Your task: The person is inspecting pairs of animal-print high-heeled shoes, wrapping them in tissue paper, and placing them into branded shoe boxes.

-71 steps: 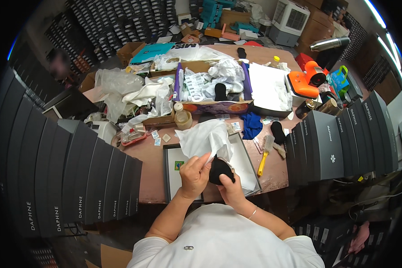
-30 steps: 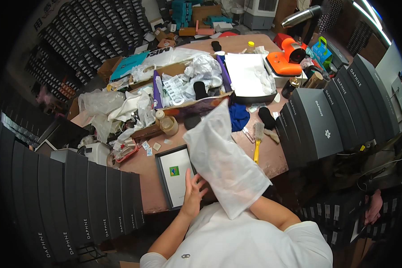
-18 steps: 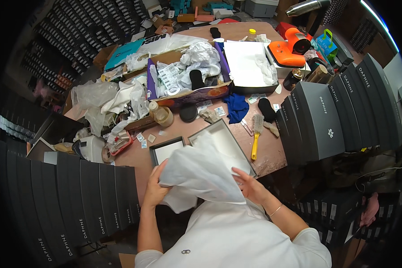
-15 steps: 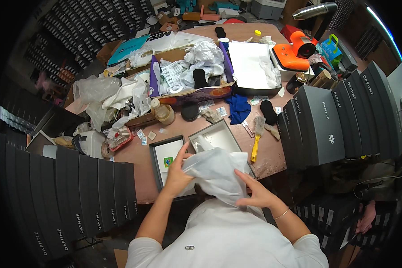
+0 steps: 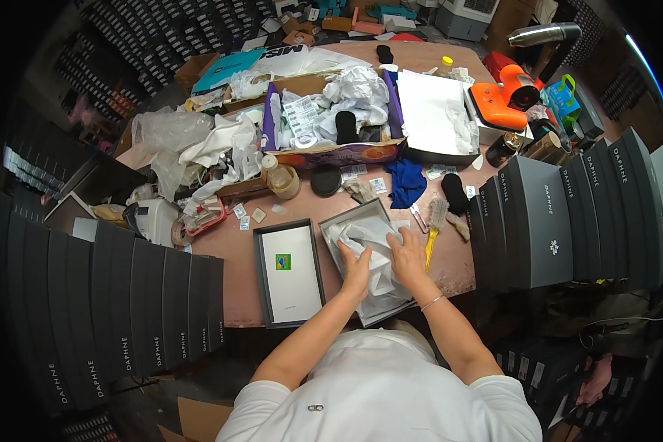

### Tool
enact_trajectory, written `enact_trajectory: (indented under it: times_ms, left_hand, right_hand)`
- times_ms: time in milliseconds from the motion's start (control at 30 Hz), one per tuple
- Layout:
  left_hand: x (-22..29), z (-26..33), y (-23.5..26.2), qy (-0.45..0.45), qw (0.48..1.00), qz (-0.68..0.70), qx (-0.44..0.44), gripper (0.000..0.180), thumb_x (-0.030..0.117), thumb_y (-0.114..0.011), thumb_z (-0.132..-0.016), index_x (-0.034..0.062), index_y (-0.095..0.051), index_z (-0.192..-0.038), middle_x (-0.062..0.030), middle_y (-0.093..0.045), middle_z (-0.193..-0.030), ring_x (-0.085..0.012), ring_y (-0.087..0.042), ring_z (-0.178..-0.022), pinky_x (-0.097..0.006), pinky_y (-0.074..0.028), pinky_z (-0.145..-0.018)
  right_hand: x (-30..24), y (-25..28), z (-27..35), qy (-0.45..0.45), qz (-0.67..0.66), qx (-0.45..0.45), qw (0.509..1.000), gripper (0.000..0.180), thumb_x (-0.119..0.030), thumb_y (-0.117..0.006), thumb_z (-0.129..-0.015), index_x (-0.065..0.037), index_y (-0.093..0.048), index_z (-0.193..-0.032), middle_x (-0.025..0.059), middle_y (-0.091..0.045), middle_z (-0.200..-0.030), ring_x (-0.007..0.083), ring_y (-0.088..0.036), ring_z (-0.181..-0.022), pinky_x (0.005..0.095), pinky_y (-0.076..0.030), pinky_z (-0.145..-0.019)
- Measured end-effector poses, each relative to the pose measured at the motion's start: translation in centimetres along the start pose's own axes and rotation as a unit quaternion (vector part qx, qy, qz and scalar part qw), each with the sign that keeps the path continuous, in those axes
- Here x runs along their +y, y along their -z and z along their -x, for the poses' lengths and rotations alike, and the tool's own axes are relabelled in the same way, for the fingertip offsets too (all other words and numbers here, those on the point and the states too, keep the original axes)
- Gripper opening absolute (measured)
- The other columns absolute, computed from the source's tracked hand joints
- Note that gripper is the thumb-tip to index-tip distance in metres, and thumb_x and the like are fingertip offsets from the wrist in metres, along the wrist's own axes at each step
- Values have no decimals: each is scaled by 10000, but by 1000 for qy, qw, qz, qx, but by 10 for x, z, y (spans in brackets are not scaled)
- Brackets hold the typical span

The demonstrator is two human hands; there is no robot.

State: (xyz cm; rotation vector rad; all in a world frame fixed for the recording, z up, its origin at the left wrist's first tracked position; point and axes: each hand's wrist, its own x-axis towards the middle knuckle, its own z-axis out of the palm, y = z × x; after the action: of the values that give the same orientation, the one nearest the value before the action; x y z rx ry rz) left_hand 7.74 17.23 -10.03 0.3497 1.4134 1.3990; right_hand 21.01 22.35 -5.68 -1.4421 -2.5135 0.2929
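Observation:
A thin white translucent bag (image 5: 381,286) lies inside a grey open box (image 5: 353,208) at the table's near edge. My left hand (image 5: 355,267) rests on the left part of the bag, fingers stretched and apart. On the right part lies my right hand (image 5: 407,256), its fingers likewise extended over the wrapping. What the bag contains cannot be made out. Left of the box, apart from both hands, is a dark grey box half (image 5: 296,291) with a white inside and a small green square (image 5: 283,261) on it.
Dark shoe boxes stand stacked at left (image 5: 110,309) and right (image 5: 545,221). A yellow-handled brush (image 5: 432,234), blue cloth (image 5: 407,183), jar (image 5: 280,179) and round black lid (image 5: 325,180) lie beyond. Farther back are a purple carton (image 5: 339,157) of crumpled paper and an orange device (image 5: 499,105).
The white bag has moved down from above the table's edge into the grey box. Both hands went with it, from gripping its sides to lying on top. The view has shifted slightly.

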Motion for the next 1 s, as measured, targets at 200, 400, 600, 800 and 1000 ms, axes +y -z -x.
enact_trajectory:
  times_ms: [200,400,600,800,1000]
  left_hand:
    - [-13,-23,-34,-46,977,-204,45,934,305,-585,-885,-90,45,-1450,-342,31,-1510,-396,13,-1440,-387,-73,-1172]
    - [15,-33,1,-6,899,-433,-66,833,105,-636,-837,-150,-93,-1413,-328,-340,-1384,-431,-302,-1339,-430,-284,-1098]
    - [46,-23,10,-322,700,-637,-27,569,169,-766,-701,20,-502,-1183,-175,-602,-1075,-292,-600,-941,-418,-388,-853]
    - [0,-67,20,-292,592,-748,-65,232,92,-555,-826,38,-611,-1044,-193,-615,-1071,-276,-589,-1038,-506,-299,-1036]
    - [31,-63,26,-208,712,-646,-178,299,117,-580,-822,22,-605,-1105,-172,-609,-1102,-308,-575,-1084,-543,-252,-1086]
  right_hand:
    - [1,-44,-5,62,45,44,996,389,-112,-559,-774,-47,-590,-1156,130,-515,-1242,282,-509,-1048,427,-384,-839]
    - [-3,-9,0,125,-2,-9,992,492,-147,-598,-781,17,-528,-1240,170,-472,-1322,319,-451,-1200,438,-326,-996]
    - [52,-14,54,-160,-321,-176,917,692,-346,-616,-885,45,-352,-1392,303,-470,-1327,407,-456,-1255,407,-358,-1051]
    - [1,-31,91,-132,-356,-83,921,781,-304,-686,-839,51,-293,-1413,313,-448,-1331,429,-439,-1248,425,-352,-1050]
    - [-13,2,61,-46,-196,-22,979,768,-242,-678,-847,84,-263,-1404,312,-477,-1285,435,-468,-1205,429,-369,-1034]
